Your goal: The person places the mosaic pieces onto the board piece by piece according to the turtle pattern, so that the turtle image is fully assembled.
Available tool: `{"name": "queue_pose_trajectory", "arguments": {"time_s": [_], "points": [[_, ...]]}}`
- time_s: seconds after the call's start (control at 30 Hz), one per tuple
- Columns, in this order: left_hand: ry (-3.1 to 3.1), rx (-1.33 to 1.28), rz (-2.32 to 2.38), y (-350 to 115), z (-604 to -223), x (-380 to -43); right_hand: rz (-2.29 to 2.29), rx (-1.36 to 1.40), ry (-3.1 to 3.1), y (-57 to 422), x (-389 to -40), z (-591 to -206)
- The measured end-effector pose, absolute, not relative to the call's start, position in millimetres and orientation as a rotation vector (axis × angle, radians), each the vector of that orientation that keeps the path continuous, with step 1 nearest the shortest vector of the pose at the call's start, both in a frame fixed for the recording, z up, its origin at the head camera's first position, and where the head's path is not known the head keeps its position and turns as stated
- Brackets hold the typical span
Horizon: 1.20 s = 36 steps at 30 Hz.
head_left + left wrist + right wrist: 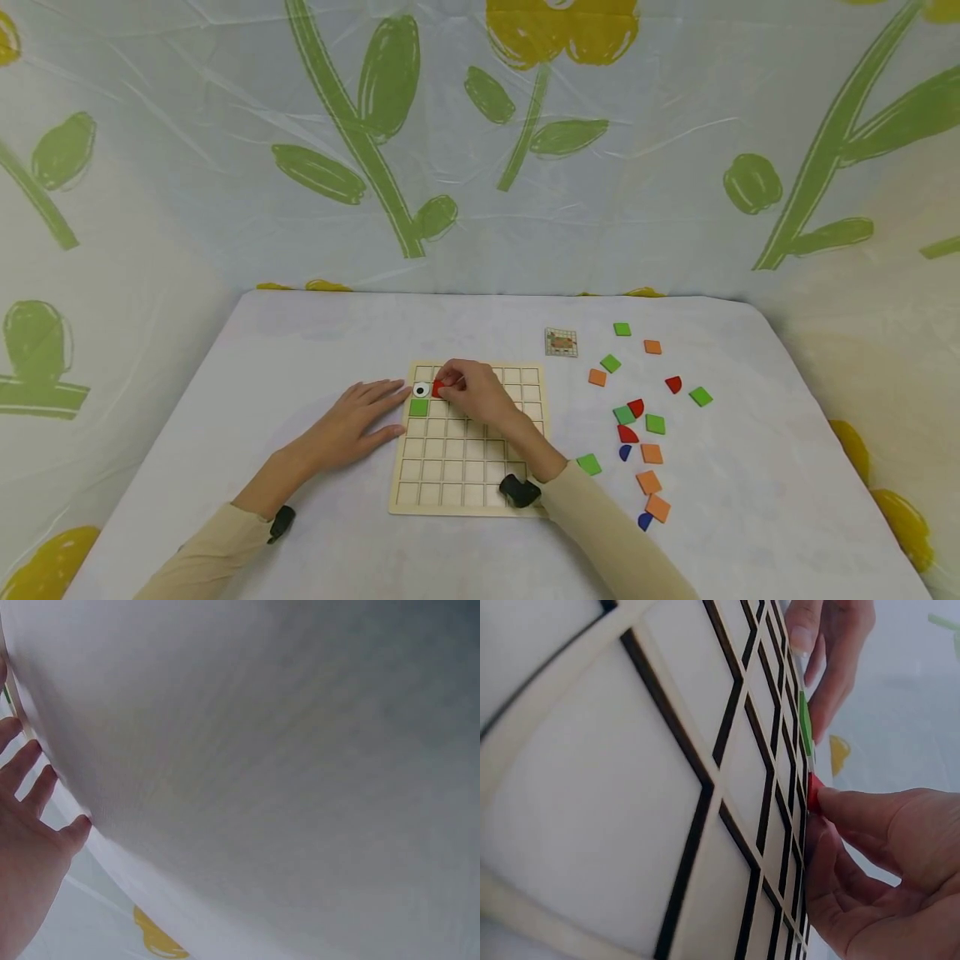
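A wooden grid board [433, 492] lies on the white-covered table. My right hand [480, 398] pinches a red tile [438, 388] over a cell near the board's upper left; the right wrist view shows the red tile [814, 792] between thumb and fingers, low at the grid. Left of it sits a white tile with a black eye dot [422, 390], and a green square tile [418, 407] lies in the cell below that. Fingers spread, my left hand [356, 425] rests on the table with its fingertips at the board's left edge.
Right of the board lie scattered green squares [656, 424], orange squares [652, 453], red quarter-round tiles [673, 384] and small blue half-rounds [626, 452]. Behind the board's right corner is a small picture card [561, 342]. A flower-printed cloth [600, 208] hangs behind the table.
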State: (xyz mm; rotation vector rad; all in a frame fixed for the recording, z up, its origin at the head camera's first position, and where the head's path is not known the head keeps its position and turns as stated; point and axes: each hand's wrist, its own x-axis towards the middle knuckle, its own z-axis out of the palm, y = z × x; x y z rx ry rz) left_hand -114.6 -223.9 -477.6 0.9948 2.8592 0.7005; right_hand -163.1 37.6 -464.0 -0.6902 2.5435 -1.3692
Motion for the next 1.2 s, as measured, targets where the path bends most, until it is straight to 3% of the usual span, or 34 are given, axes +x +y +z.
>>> {"name": "queue_pose_trajectory", "arguments": {"time_s": [1.2], "points": [[2.871, 1.015, 0.73, -223.6, -479.1, -114.9, -1.303, -0.729, 2.522, 40.3, -162.5, -460.2]]}}
